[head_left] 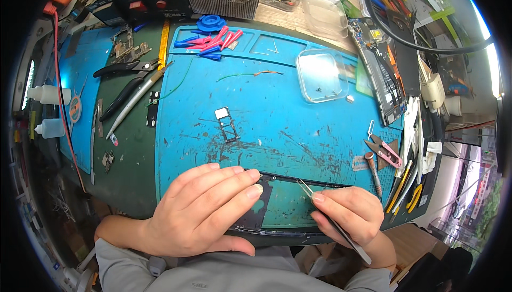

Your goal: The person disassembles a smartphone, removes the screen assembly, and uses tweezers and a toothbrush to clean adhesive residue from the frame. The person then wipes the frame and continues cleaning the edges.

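I watch remotely as right-hand fingers [337, 206] pinch tweezers [341, 230] over the black frame [254, 219] at the blue mat's [282, 116] near edge; left-hand fingers [221, 182], outstretched, cover the frame's left part; open mat lies beyond.

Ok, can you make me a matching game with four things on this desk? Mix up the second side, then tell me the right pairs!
Things:
1. The tweezers
2. The square plastic box on the blue mat
3. The pile of pointed cones
4. The small tray with open slots

What matches:
A. Pink and blue
B. Mostly black, with a white patch at one end
C. Held in the right hand
D. See-through, with tiny bits inside

Right pairs: 1-C, 2-D, 3-A, 4-B
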